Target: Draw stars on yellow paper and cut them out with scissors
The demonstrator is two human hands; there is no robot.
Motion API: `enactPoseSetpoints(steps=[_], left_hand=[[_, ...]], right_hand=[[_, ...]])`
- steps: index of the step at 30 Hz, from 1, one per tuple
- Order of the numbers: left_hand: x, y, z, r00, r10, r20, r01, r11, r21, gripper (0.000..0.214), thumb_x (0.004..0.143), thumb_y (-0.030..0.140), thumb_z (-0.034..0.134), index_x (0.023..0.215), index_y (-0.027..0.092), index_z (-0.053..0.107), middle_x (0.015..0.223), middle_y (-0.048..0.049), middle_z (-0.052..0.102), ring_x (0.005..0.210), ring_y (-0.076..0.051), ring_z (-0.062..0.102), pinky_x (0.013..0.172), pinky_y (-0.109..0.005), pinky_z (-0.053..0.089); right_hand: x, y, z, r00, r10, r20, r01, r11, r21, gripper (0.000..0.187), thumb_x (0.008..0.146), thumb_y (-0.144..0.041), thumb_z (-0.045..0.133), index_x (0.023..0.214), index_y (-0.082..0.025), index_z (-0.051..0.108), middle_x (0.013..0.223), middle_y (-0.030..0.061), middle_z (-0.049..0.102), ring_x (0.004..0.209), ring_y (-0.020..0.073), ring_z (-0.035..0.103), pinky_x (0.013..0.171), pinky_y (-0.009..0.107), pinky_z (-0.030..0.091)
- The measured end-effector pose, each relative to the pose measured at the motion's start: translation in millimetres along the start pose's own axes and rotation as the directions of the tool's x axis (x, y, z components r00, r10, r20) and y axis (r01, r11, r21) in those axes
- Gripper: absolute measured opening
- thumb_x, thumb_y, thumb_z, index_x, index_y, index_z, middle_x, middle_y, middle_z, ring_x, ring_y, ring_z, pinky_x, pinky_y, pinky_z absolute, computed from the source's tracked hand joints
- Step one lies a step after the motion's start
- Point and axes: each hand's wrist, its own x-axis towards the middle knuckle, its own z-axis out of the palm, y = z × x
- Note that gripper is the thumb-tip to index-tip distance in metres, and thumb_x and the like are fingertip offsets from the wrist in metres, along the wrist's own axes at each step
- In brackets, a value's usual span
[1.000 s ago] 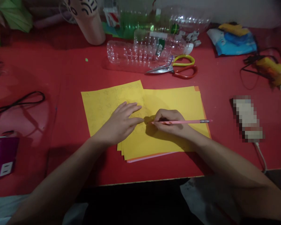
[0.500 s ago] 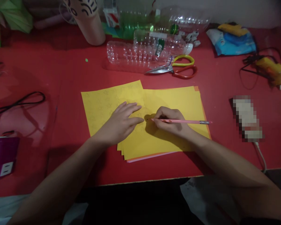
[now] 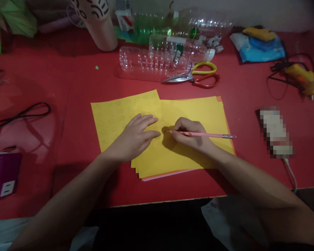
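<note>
My right hand [image 3: 189,131] grips a pink pencil [image 3: 211,135], its tip on the yellow paper [image 3: 191,109] near the middle. The pencil's eraser end points to the right. My left hand [image 3: 138,137] lies flat with fingers spread, pressing on the yellow sheets just left of the pencil tip. Faint pencil outlines cover the left yellow sheet [image 3: 107,116]. Beneath the yellow paper, edges of orange and pink sheets [image 3: 170,174] peek out.
Behind the paper lie scissors [image 3: 189,77] with yellow and red handles and clear plastic bottles [image 3: 154,61]. A tumbler [image 3: 102,33] stands back left. At right are a blue packet [image 3: 259,47], a yellow glue gun [image 3: 300,78] and a blurred-out device [image 3: 276,130] on a cable.
The pencil tip has shifted slightly left and up on the paper with my right hand's small movement. My left hand stays in place.
</note>
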Motion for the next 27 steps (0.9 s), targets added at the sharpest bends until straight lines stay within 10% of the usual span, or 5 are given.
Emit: enactPoseSetpoints(steps=[27], left_hand=[[-0.6,-0.8,2.6,1.0,-0.012,-0.014,0.012,1.0,-0.004,0.029,0.097,0.017,0.048,0.108,0.023,0.074,0.138,-0.012,0.061,0.135,-0.029,0.051,0.115,-0.059,0.037]], right_hand=[[1.7,1.0,-4.9,0.995,-0.028,0.094,0.031,0.999,-0.026,0.017,0.076,-0.012,0.056,0.067,-0.022,0.046,0.058,-0.0073,0.047,0.05,0.0082,0.036,0.049,0.025,0.025]])
